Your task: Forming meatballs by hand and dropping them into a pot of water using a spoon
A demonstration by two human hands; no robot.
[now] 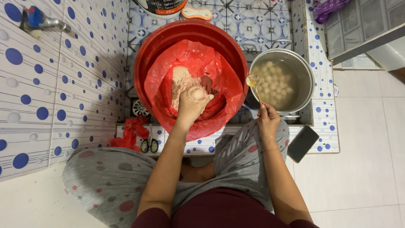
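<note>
Our left hand [192, 103] squeezes a paste ball [196, 93]; our right hand [268, 120] pinches a spoon [253, 82]. Beyond it, the pot [306, 71] holds many balls; much paste [183, 82] remains.

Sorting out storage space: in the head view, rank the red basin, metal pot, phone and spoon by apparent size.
1. Red basin
2. Metal pot
3. Phone
4. Spoon

Round red plastic basin [145, 59] before me, round steel pot [306, 71] right of it, black-handled scissors [149, 144] on tiled ledge [327, 126].
</note>
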